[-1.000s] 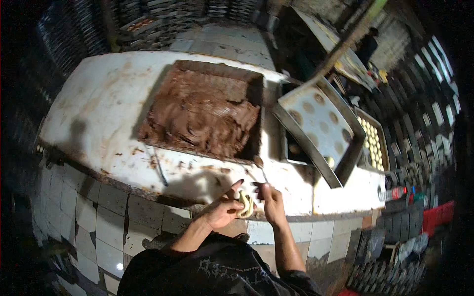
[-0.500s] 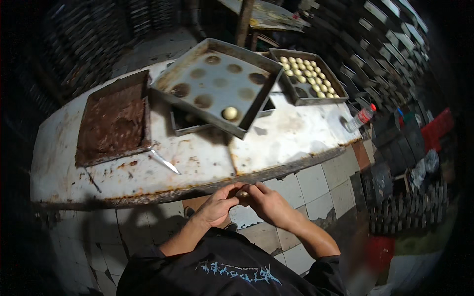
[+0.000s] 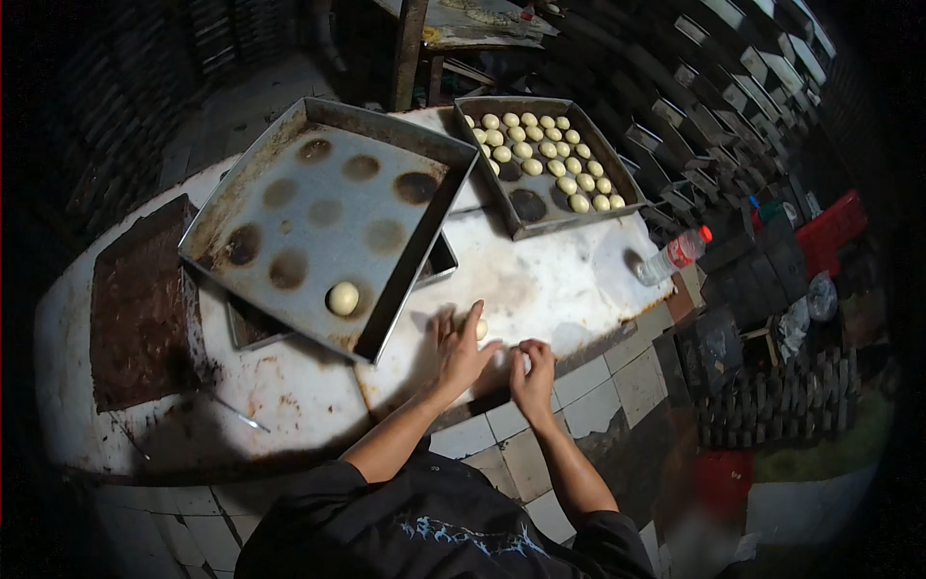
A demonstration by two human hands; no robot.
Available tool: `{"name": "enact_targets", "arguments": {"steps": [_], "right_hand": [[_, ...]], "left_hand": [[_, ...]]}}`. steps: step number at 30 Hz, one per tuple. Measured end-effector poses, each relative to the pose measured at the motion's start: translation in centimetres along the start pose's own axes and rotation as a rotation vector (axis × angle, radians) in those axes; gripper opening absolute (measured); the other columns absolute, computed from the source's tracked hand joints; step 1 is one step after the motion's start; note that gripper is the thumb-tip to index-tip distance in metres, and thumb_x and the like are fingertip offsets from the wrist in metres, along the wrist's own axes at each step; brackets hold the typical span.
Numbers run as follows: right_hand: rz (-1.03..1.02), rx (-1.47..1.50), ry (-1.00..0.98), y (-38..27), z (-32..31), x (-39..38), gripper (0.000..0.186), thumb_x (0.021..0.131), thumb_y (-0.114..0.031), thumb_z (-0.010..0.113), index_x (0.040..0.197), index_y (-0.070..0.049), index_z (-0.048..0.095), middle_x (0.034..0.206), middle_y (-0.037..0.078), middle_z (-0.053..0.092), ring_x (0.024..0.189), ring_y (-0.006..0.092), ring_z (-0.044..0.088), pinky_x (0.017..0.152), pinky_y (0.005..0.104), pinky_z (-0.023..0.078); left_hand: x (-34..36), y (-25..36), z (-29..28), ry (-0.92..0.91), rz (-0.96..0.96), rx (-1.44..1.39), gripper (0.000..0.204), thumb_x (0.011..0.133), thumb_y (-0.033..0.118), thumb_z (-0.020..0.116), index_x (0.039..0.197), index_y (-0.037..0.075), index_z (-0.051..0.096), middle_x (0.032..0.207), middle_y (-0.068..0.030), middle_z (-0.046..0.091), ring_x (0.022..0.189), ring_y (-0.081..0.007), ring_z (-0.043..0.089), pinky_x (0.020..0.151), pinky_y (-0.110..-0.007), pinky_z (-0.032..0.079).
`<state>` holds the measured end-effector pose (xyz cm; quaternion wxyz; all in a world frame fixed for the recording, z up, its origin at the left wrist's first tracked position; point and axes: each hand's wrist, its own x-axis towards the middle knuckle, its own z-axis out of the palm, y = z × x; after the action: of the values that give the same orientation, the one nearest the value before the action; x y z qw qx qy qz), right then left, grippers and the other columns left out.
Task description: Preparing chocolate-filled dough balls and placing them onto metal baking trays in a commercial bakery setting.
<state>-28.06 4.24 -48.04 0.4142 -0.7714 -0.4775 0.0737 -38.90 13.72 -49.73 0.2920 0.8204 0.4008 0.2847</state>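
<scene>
My left hand [image 3: 461, 357] is over the near edge of the white table, with a pale round dough ball [image 3: 481, 329] in the crook between its thumb and forefinger. Just to its right, my right hand [image 3: 532, 381] has its fingers curled in; what they hold, if anything, is hidden. A large square metal tray [image 3: 324, 212] lies tilted to the left, its bottom marked with dark round spots. One dough ball [image 3: 342, 298] rests in its near corner. Beyond my hands, a second metal tray [image 3: 526, 228] carries rows of similar pale balls.
At the left, a pan of brown paste [image 3: 140, 309] stands beside a thin knife-like tool [image 3: 239, 413]. Under the large tray is another tray [image 3: 253, 333]. A clear bottle with a red cap [image 3: 673, 256] stands at the table's right edge. Dark stacked metal pieces [image 3: 772, 405] are on the right.
My hands have parted and moved forward over the table edge; the ball now shows in my left hand. The view has turned right, so the trays appear farther left.
</scene>
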Motion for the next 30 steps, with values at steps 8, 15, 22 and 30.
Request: {"name": "enact_targets", "arguments": {"steps": [8, 15, 22, 30], "right_hand": [[-0.537, -0.111, -0.496, 1.2, 5.7, 3.2, 0.027, 0.066, -0.012, 0.066, 0.092, -0.005, 0.059, 0.099, 0.012, 0.057, 0.093, 0.0286, 0.052, 0.083, 0.0373, 0.040], [-0.553, 0.134, -0.487, 6.6, 6.7, 11.8, 0.017, 0.067, -0.014, 0.063, 0.082, -0.007, 0.057, 0.077, 0.009, 0.052, 0.074, 0.0289, 0.049, 0.062, 0.0422, 0.038], [-0.840, -0.209, -0.828, 6.4, -1.2, 10.4, 0.037, 0.076, -0.027, 0.059, 0.107, -0.007, 0.055, 0.116, 0.009, 0.047, 0.107, 0.0326, 0.043, 0.082, 0.0433, 0.041], [-0.336, 0.415, -1.715, 4.9, -7.4, 17.4, 0.033, 0.080, -0.011, 0.055, 0.112, -0.005, 0.048, 0.111, 0.010, 0.053, 0.103, 0.0219, 0.053, 0.084, 0.0338, 0.044]], "left_hand": [[-2.0, -1.0, -3.4, 0.187, -0.158, -0.482, 0.037, 0.081, 0.008, 0.058, 0.116, 0.000, 0.048, 0.112, -0.0167, 0.055, 0.107, -0.0310, 0.052, 0.090, -0.035, 0.040], [5.9, 4.8, -1.6, 0.187, -0.026, -0.499, 0.023, 0.077, 0.002, 0.059, 0.101, 0.000, 0.058, 0.102, -0.0136, 0.059, 0.098, -0.0249, 0.056, 0.086, -0.032, 0.042], [34.1, 4.7, 6.8, 0.029, 0.020, 0.469, 0.024, 0.081, 0.013, 0.053, 0.101, 0.002, 0.060, 0.102, -0.0151, 0.058, 0.101, -0.0298, 0.054, 0.084, -0.038, 0.044], [42.4, -4.3, 12.6, -0.261, -0.636, 0.657, 0.038, 0.079, 0.013, 0.055, 0.115, 0.002, 0.056, 0.132, -0.0194, 0.040, 0.117, -0.0313, 0.045, 0.079, -0.043, 0.047]]}}
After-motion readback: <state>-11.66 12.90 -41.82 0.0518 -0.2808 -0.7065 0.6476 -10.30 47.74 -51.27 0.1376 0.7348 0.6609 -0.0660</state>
